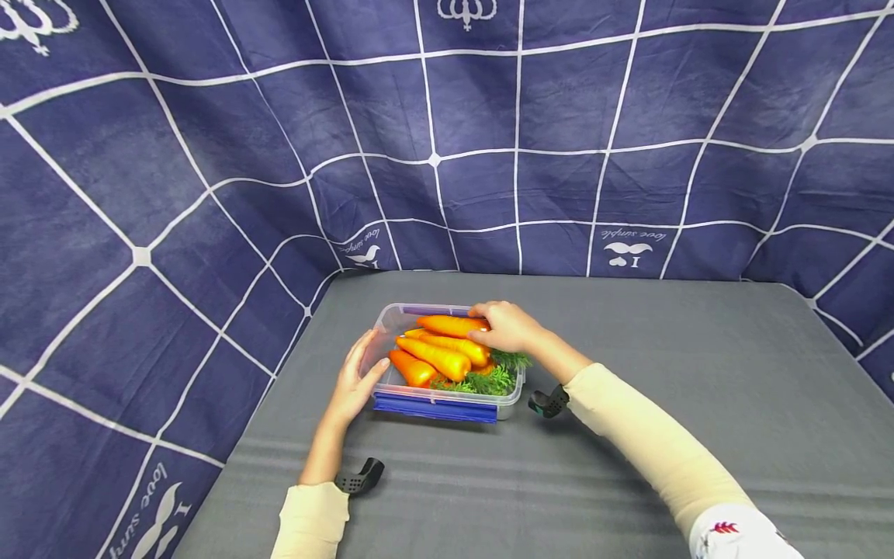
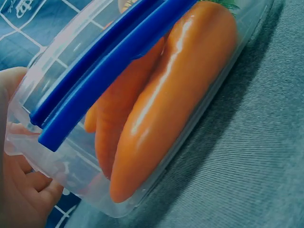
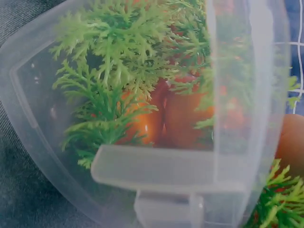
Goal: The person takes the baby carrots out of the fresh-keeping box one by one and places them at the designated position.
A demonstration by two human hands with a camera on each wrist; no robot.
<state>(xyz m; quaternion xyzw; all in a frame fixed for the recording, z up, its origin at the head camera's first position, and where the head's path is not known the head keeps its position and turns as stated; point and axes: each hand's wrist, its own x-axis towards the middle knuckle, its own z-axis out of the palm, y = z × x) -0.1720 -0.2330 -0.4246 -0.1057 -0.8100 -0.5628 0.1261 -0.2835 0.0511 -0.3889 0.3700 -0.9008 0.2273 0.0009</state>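
Observation:
A clear plastic food container (image 1: 412, 394) with a blue latch flap (image 1: 434, 408) along its front stands lidless on the table. Several orange carrots (image 1: 433, 357) lie inside, their green leafy tops (image 1: 492, 382) toward the right end. My left hand (image 1: 351, 388) grips the container's left end, thumb over the rim; in the left wrist view its fingers (image 2: 40, 187) curl beside the clear wall. At the back right, my right hand (image 1: 513, 326) holds the rearmost carrot (image 1: 447, 324) near its leafy end, thumb and fingers on either side. The right wrist view shows leaves (image 3: 118, 28) through the wall.
The container rests on a grey table surface (image 1: 628, 373). A dark blue curtain (image 1: 559, 186) with white grid lines hangs behind and along the left side. A black strap (image 1: 362, 477) sits on the left wrist, another black strap (image 1: 549, 402) on the right.

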